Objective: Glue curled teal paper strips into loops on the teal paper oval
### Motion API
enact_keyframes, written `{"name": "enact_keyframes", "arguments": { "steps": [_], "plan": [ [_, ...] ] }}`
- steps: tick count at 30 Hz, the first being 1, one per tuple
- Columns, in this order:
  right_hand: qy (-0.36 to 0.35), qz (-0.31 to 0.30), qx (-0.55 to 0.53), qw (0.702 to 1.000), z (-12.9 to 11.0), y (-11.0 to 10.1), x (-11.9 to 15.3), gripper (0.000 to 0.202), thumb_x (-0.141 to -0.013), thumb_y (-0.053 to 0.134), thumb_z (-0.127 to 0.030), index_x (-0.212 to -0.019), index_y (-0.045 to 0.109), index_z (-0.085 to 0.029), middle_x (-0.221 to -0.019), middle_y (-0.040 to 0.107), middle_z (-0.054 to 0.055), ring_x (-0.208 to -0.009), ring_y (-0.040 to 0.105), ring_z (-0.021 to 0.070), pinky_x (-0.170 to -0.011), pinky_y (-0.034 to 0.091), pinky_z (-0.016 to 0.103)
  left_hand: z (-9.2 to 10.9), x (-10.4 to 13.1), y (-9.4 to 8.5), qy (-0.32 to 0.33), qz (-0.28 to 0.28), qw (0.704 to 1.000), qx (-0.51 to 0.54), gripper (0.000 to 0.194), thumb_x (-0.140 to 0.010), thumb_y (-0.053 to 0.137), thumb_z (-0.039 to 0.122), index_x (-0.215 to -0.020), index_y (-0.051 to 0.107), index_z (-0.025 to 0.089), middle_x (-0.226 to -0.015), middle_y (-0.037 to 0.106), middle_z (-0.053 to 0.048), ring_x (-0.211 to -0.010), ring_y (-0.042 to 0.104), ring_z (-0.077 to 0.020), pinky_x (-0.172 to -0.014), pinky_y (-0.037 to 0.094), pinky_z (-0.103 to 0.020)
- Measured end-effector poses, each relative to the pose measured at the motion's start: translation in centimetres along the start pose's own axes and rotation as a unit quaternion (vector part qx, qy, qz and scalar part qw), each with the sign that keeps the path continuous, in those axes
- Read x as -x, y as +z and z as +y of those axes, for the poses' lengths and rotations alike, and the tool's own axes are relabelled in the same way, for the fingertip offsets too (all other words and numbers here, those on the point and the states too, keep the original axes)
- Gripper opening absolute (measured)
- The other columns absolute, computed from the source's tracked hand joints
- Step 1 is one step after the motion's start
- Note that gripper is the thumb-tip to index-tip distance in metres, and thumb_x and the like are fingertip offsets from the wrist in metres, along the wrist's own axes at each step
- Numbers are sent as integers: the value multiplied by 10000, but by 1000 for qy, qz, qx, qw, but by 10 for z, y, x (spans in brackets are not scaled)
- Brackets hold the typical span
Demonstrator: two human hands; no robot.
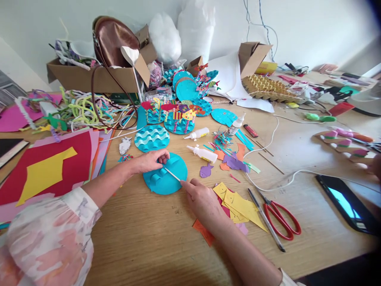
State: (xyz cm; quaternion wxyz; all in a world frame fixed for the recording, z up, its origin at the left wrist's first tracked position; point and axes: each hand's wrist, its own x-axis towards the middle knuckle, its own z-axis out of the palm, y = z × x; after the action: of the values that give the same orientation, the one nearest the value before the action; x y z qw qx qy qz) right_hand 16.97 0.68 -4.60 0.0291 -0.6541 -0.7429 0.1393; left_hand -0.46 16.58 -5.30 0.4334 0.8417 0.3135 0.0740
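A round blue disc [175, 184] lies flat on the table in front of me. A looped blue paper strip [155, 178] stands on it in waves. My left hand [154, 161] is at the disc's upper left, fingers curled and pinched at the strip; its fingertips partly hide what they grip. My right hand [202, 198] is closed on a thin pale stick [172, 174], whose far tip reaches over the disc beside the strip. Just behind sits another blue disc [151, 145] with pale wavy strips. A purple paper fish [206, 170] lies to the right.
Glue bottles [206, 154] lie behind the disc. Yellow paper pieces [247, 206], a craft knife [266, 222] and red-handled scissors [279, 216] are at right, near a phone [345, 202]. Coloured paper sheets [80, 159] cover the left. Finished fish decorations [180, 117] stand behind.
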Motion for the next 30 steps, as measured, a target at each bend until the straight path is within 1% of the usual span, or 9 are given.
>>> {"name": "enact_keyframes", "arguments": {
  "steps": [11,16,19,21,25,30],
  "plan": [
    [22,-9,-3,1000,-2,1,-2,352,-854,343,-131,-1111,536,-277,-906,582,34,-627,580,113,-490,315,207,2,1,-1,-4,-3,1000,-1,322,-622,488,71,-923,484,186,-776,519,27,-711,483,-116,-658,404,-239],
    [10,23,-34,999,0,2,2,357,-851,349,-129,-1106,561,-262,-876,591,30,-633,579,119,-503,335,205,1,0,0,0,-4,1000,3,329,-610,477,71,-920,484,180,-766,518,26,-711,487,-118,-665,411,-247],
    [-3,61,-75,995,1,2,7,358,-862,342,-124,-1118,567,-236,-857,594,33,-704,587,120,-563,367,192,1,0,0,3,-3,1000,7,346,-594,458,56,-917,483,177,-763,514,24,-712,490,-119,-667,417,-250],
    [-9,76,-91,993,-1,1,10,356,-863,347,-121,-1125,566,-222,-857,597,38,-742,587,122,-597,377,186,1,0,0,4,-1,1000,9,357,-588,451,50,-921,483,175,-765,515,21,-716,492,-121,-668,419,-253],
    [-29,54,-90,994,-8,-1,13,338,-849,366,-113,-1084,581,-226,-854,604,36,-720,592,119,-587,373,185,1,0,0,7,-2,1000,9,374,-580,453,41,-931,482,167,-771,524,14,-721,496,-127,-669,424,-260],
    [-33,30,-58,997,-13,3,12,328,-822,387,-100,-1052,580,-232,-885,610,31,-702,597,124,-557,356,196,2,1,-1,13,-4,1000,6,406,-571,422,13,-944,478,167,-772,522,20,-720,499,-118,-678,427,-254]
  ]
}}
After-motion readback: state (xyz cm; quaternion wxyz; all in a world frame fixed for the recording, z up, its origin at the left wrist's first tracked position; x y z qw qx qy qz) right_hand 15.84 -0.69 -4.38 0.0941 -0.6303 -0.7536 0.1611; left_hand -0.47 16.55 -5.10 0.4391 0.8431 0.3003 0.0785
